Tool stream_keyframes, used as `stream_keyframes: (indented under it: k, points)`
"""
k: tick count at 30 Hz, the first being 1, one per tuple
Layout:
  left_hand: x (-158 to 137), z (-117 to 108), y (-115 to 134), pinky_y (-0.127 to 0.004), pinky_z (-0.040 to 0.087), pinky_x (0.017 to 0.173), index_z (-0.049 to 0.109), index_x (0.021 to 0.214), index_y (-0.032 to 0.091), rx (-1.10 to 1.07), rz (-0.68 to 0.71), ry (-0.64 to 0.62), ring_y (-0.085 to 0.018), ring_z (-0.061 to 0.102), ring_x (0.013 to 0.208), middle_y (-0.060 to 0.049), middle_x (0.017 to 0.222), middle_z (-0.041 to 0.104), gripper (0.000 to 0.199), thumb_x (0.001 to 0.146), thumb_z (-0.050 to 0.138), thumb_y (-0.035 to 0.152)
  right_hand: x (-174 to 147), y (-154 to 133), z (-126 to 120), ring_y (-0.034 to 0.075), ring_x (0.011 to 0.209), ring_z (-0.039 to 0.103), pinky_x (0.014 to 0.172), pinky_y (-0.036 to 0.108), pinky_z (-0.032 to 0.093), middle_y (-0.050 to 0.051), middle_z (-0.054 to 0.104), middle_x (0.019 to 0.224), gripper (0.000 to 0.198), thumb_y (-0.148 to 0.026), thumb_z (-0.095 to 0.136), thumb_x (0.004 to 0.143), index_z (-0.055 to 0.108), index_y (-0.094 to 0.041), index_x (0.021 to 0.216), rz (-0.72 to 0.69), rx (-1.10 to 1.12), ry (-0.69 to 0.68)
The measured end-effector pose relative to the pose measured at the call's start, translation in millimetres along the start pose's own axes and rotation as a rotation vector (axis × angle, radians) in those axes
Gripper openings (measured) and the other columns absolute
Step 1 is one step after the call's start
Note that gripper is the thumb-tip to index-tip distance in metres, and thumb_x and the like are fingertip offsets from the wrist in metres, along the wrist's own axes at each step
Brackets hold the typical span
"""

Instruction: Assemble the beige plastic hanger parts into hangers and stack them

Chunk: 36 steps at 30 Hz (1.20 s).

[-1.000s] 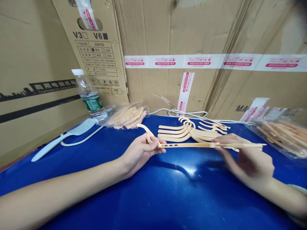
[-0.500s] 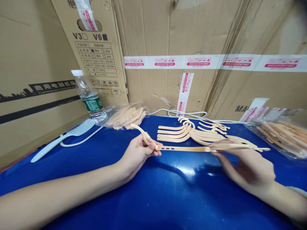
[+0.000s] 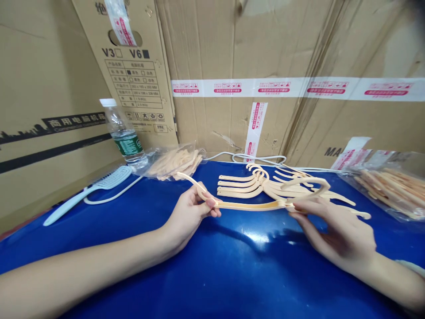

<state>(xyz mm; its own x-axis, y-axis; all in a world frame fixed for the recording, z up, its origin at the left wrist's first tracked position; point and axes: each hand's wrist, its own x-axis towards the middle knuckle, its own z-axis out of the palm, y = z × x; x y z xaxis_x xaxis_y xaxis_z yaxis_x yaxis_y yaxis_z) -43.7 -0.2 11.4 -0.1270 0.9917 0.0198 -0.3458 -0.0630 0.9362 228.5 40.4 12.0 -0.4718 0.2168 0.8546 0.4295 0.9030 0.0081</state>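
Observation:
My left hand (image 3: 189,215) pinches the joint between a curved strip and the long bar of a beige plastic clothes hanger (image 3: 250,206). The strip's free tip points up and to the left. At the other end, my right hand (image 3: 343,237) grips the hanger between thumb and fingers, near the hook (image 3: 327,188), which curls above that hand. The held hanger is raised over the blue tabletop (image 3: 212,274). Just behind it lies an overlapping row of beige hangers (image 3: 242,186), partly covered by my right hand and the held piece.
A clear bag of beige pieces (image 3: 175,163) lies back left, another bag (image 3: 395,186) at the right. A water bottle (image 3: 128,144) and a light-blue hairbrush (image 3: 89,190) are on the left. A white cable (image 3: 259,158) runs along the back, before cardboard boxes (image 3: 212,119).
The held hanger has rolled in my hands, so the bar's slots no longer show and its hook end now stands up over my right hand. My left hand has barely moved.

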Motion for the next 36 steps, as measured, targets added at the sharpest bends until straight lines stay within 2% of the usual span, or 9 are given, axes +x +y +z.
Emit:
stream_keyframes:
  k: [5,9,15,18,20,24,26,32,36]
  points:
    - [0,-1,0,-0.018,0.054,0.056,0.061,0.066,0.013,-0.017,-0.015,0.016,-0.011,0.068,0.055,0.000,0.067,0.070,0.035,0.053,0.091,0.024,1,3,0,0.017,0.071,0.071,0.071,0.025,0.057,0.005,0.073,0.087,0.027,-0.008,0.062,0.086,0.062,-0.020,0.110,0.041,-0.051,-0.004]
    - [0,-1,1,-0.018,0.056,0.061,0.064,0.066,0.012,-0.026,-0.037,0.003,-0.014,0.071,0.062,-0.002,0.071,0.072,0.035,0.053,0.093,0.025,-3,9,2,0.019,0.079,0.073,0.068,0.026,0.059,0.008,0.075,0.101,0.029,-0.013,0.063,0.087,0.064,-0.021,0.114,0.159,-0.061,0.022]
    - [-1,0,4,-0.018,0.055,0.065,0.067,0.074,0.014,0.025,-0.039,-0.037,-0.012,0.071,0.068,-0.002,0.078,0.073,0.020,0.067,0.085,0.021,-7,13,5,0.016,0.073,0.071,0.071,0.027,0.062,0.008,0.074,0.105,0.029,-0.020,0.064,0.087,0.066,-0.019,0.116,0.385,-0.024,0.047]
    - [-7,2,6,-0.024,0.057,0.069,0.070,0.083,0.015,0.252,-0.040,-0.133,-0.016,0.071,0.071,-0.007,0.086,0.075,0.008,0.080,0.072,0.021,0,16,2,0.015,0.068,0.066,0.063,0.026,0.061,0.007,0.073,0.093,0.028,-0.024,0.062,0.089,0.066,-0.018,0.116,0.418,-0.002,0.013]
    - [-16,5,8,-0.030,0.057,0.073,0.071,0.083,0.016,0.523,0.063,-0.289,-0.019,0.071,0.077,-0.008,0.086,0.075,0.008,0.084,0.063,0.018,5,19,-2,0.014,0.064,0.063,0.058,0.024,0.059,0.005,0.069,0.085,0.029,-0.026,0.060,0.090,0.064,-0.018,0.117,0.428,0.019,-0.025]
    - [-40,9,7,-0.042,0.048,0.097,0.072,0.100,0.021,0.960,0.605,-0.740,-0.027,0.066,0.105,-0.010,0.107,0.075,0.027,0.086,0.053,0.009,9,19,-5,0.016,0.065,0.063,0.058,0.027,0.056,0.003,0.064,0.078,0.034,-0.024,0.055,0.090,0.055,-0.018,0.123,0.429,0.056,-0.199]
    - [-50,10,5,-0.048,0.039,0.108,0.071,0.108,0.025,1.093,0.778,-0.838,-0.029,0.063,0.113,-0.009,0.114,0.074,0.035,0.085,0.050,0.007,9,16,-5,0.017,0.065,0.062,0.059,0.028,0.054,0.002,0.063,0.076,0.031,-0.021,0.052,0.089,0.056,-0.018,0.119,0.421,0.068,-0.319]
    - [-52,10,6,-0.053,0.026,0.116,0.059,0.128,0.021,1.297,0.810,-0.855,-0.032,0.048,0.132,-0.010,0.138,0.059,0.054,0.077,0.050,0.005,7,6,1,0.020,0.070,0.058,0.060,0.033,0.050,0.004,0.061,0.076,0.005,-0.020,0.052,0.086,0.057,-0.020,0.085,0.423,0.042,-0.542]
    - [-46,7,5,-0.054,0.025,0.117,0.048,0.138,0.017,1.368,0.739,-0.831,-0.032,0.046,0.134,-0.013,0.145,0.051,0.058,0.081,0.054,0.011,4,6,4,0.024,0.083,0.057,0.072,0.040,0.050,0.007,0.061,0.084,0.005,-0.016,0.054,0.084,0.056,-0.020,0.080,0.340,-0.025,-0.566]
